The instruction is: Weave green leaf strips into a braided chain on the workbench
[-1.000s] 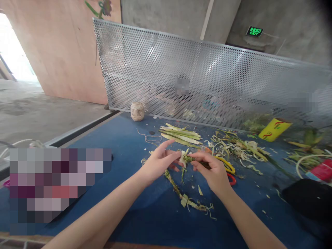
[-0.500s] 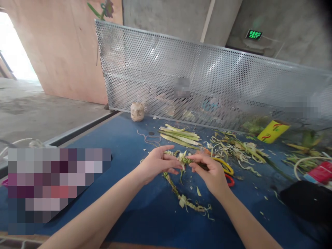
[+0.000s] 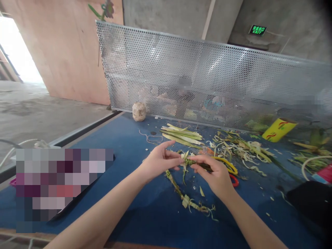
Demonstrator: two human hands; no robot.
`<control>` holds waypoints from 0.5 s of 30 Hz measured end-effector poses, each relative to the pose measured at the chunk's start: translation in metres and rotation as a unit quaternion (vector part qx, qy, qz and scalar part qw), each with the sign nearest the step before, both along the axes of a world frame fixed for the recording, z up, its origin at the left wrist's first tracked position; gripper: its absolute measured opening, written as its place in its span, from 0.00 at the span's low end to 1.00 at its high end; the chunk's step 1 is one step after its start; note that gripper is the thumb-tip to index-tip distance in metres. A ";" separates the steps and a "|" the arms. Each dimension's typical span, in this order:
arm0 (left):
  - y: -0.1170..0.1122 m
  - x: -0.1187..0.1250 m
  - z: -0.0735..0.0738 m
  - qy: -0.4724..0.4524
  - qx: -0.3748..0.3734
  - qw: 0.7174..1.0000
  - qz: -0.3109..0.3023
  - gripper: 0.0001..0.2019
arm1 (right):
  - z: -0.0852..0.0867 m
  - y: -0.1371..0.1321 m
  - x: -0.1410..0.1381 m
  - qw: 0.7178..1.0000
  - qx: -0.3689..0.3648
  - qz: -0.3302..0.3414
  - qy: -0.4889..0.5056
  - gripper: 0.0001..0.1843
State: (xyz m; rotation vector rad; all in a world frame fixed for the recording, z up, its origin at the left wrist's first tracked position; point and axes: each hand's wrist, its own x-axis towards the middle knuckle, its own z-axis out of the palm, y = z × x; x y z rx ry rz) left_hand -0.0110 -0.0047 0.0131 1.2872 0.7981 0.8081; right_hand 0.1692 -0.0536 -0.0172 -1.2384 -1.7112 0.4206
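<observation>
A short, knobbly woven piece of green plant strips [image 3: 188,160] is held above the blue table, with pale strip ends sticking out and hanging down. My right hand [image 3: 214,171] pinches its right end between thumb and fingers. At the left end, the fingertips of my left hand [image 3: 160,162] close on the piece, while its index finger is raised. Below them lies a longer braided plant strand [image 3: 178,192] with curled loose ends; its upper part passes behind my left hand. Scissors with a yellow and red handle [image 3: 228,166] lie partly hidden behind my right hand.
Flat pale-green leaf strips [image 3: 184,133] lie beyond my hands. Curled scraps [image 3: 238,147] spread to the right, near a yellow roll [image 3: 279,130]. A ball of twine [image 3: 139,111] sits by the perforated metal screen [image 3: 168,69]. A black object [image 3: 308,202] lies at right.
My left hand's fingertips have moved right, in closer to the woven piece, and its fingers have drawn together. My right hand keeps its pinch. The whole view has shifted slightly.
</observation>
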 end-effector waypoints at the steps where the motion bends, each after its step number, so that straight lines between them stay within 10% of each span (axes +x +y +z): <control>1: 0.000 0.000 0.001 -0.005 -0.002 1.000 0.005 0.38 | 0.000 0.000 0.000 1.000 0.000 0.001 0.000 0.08; 15: 0.004 -0.003 -0.009 0.024 0.043 0.999 0.005 0.36 | -0.006 0.002 0.004 0.979 0.129 0.020 -0.156 0.09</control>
